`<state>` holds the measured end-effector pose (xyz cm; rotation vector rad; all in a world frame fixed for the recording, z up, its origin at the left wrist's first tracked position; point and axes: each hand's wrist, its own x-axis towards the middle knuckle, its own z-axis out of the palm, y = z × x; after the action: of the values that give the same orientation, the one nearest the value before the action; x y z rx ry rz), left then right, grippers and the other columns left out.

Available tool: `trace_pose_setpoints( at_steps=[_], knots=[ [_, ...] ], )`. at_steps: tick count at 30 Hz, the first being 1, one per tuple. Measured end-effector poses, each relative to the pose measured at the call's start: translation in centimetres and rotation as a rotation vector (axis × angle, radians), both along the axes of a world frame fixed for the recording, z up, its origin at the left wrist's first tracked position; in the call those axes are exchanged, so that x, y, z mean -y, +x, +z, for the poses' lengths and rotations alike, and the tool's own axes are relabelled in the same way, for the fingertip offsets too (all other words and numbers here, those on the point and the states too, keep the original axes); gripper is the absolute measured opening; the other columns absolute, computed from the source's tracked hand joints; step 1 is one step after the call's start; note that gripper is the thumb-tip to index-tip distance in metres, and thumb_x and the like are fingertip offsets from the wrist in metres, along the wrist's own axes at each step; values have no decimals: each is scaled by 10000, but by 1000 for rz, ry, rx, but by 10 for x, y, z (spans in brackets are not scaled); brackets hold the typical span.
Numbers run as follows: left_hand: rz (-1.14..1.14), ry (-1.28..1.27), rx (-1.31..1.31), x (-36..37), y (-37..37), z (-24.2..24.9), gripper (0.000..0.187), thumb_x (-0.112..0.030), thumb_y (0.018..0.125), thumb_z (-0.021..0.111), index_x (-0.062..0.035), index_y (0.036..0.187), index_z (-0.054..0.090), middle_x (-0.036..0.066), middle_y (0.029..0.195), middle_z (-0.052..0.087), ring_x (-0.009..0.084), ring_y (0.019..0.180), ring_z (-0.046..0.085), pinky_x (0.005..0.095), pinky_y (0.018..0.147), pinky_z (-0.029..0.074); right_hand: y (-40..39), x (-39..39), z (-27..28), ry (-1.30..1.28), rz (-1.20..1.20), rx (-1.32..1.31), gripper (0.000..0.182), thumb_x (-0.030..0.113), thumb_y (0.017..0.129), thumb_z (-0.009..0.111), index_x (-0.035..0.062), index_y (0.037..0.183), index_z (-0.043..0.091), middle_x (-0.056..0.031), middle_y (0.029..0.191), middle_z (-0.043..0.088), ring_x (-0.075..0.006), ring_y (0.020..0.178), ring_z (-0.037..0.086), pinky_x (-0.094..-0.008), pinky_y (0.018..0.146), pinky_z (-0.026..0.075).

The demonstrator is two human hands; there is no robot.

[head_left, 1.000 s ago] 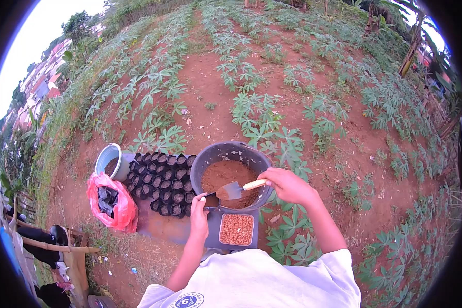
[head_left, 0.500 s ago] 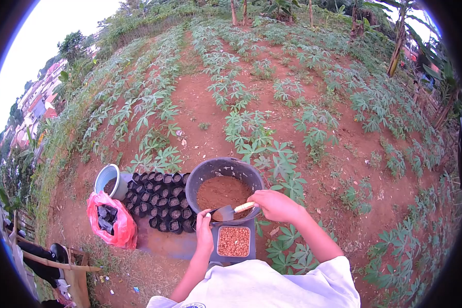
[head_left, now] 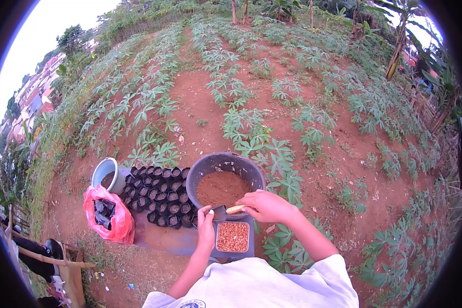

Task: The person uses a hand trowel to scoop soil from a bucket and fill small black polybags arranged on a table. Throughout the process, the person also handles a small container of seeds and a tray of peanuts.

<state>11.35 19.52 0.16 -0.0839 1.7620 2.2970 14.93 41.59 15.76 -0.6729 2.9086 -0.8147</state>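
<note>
A small trowel [head_left: 236,209] with a pale handle is gripped in my right hand [head_left: 266,206] over the near rim of a dark basin [head_left: 191,187]. Reddish-brown soil [head_left: 220,188] lies inside the basin. My left hand [head_left: 206,231] is closed beside the trowel's dark blade end, fingertips upward; what it holds, if anything, is hard to make out against the dark blade. Just below the hands sits a clear square tub of tan, seed-like grains [head_left: 233,237]. Left of the basin stand rows of black nursery bags [head_left: 161,196] filled with soil.
At the table's left end are a pale bucket [head_left: 119,184] with soil and a pink plastic bag [head_left: 123,226] holding black bags. The low table [head_left: 164,238] stands on red earth, with rows of leafy plants [head_left: 236,123] beyond. A person's shoe [head_left: 53,248] shows at lower left.
The trowel has shifted slightly left and down, its blade now closer to my left hand and less of it showing. The camera view has tilted a little.
</note>
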Motion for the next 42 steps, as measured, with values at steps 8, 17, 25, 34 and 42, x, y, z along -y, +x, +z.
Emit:
trace_pose_setpoints(
  at_steps=[8,17,25,34,42],
  knots=[
    [-56,53,-10,2,5,8,258,-153,1026,417,-50,1251,490,103,1128,601,159,984,618,329,854,522,-7,6,-7,-350,-25,71,305,217,862,732,57,1114,668,-82,992,695,-244,865,664,-358,778,527],
    [-53,-27,-35,1,2,2,262,-173,1034,409,-59,1245,515,71,1117,596,132,965,596,291,820,495,-6,13,-19,-408,-88,-6,237,232,890,708,44,1019,644,-71,877,635,-219,848,646,-356,743,516],
    [-63,-68,-23,-7,3,14,264,-184,1022,454,-52,1235,538,58,1136,573,125,1022,540,282,895,420,-7,14,-15,-379,-57,-120,249,289,900,690,57,973,632,-95,806,600,-282,784,604,-396,722,477],
    [-56,-95,-26,-12,-1,7,264,-197,1023,460,-48,1222,546,60,1130,577,133,1041,541,295,915,424,-11,7,-20,-378,-52,-170,252,294,896,697,56,947,632,-91,783,585,-280,745,572,-399,710,463],
    [-24,-61,1,-5,0,11,250,-180,1019,475,-31,1202,557,73,1151,561,155,1108,509,303,995,389,-19,6,-23,-385,-36,-107,266,305,896,696,53,945,624,-99,790,591,-290,757,582,-413,721,466]
  ],
)
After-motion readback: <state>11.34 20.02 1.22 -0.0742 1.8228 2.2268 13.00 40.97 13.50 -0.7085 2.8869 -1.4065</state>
